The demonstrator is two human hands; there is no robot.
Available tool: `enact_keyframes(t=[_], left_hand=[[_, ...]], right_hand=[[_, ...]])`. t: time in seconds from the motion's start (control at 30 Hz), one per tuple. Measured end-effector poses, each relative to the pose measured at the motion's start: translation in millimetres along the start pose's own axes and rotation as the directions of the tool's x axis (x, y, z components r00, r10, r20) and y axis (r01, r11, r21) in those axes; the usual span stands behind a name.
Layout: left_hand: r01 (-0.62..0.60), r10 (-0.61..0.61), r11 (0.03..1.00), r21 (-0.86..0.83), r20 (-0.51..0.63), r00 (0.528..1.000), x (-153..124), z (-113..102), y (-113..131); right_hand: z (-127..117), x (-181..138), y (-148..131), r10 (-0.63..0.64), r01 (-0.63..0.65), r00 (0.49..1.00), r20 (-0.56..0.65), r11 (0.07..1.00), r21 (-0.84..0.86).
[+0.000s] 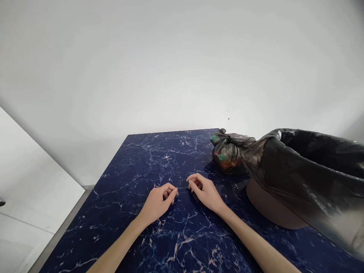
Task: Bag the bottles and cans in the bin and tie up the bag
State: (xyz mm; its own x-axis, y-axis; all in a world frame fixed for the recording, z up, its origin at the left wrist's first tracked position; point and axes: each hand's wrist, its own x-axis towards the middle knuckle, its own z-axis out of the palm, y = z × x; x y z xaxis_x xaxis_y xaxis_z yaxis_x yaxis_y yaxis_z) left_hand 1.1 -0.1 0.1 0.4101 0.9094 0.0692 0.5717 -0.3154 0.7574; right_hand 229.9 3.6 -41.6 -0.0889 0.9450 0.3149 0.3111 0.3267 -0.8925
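Note:
My left hand (159, 201) rests on the blue marble-patterned table (142, 163), its fingers loosely curled with the thumb close to the fingertips. No object shows in it. Across a small gap, my right hand (206, 192) lies on the same surface, closed in a similar loose curl and holding nothing visible. To its right stands a brown bin (273, 208) lined with a black plastic bag (301, 167). The bag is folded over the rim, and its gathered, knotted end (230, 155) bulges out on the side nearest my right hand.
A pale wall (176, 68) rises behind the table's far edge. At the left, beyond the table's side edge, there is a white panel (31, 170) with a small dark spot on it. The bin takes up the table's right side.

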Motion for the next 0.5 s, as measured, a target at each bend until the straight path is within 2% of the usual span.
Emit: enact_keyframes(t=[0.13, 0.27, 0.37, 0.5], left_hand=[[0.0, 0.0, 1.0, -0.001, 0.0, 1.0, -0.1, 0.2, -0.8], [0.002, -0.002, 1.0, -0.001, -0.003, 1.0, -0.7, -0.1, 0.9], [0.002, -0.002, 1.0, -0.001, 0.0, 1.0, -0.9, -0.6, 2.7], [0.002, -0.002, 1.0, 0.002, 0.003, 1.0, -0.7, -0.8, 2.6]], right_hand=[[-2.0, 1.8, 5.7, -0.022, 0.016, 0.969, -0.246, 0.999, -0.029], [-11.4, 2.4, 10.7, -0.012, -0.024, 0.87, -0.494, 0.998, -0.066], [-18.5, 2.0, 13.0, 0.01, -0.066, 0.809, -0.588, 0.995, -0.074], [-25.0, 3.8, 15.6, 0.054, -0.113, 0.764, -0.643, 0.992, -0.051]])
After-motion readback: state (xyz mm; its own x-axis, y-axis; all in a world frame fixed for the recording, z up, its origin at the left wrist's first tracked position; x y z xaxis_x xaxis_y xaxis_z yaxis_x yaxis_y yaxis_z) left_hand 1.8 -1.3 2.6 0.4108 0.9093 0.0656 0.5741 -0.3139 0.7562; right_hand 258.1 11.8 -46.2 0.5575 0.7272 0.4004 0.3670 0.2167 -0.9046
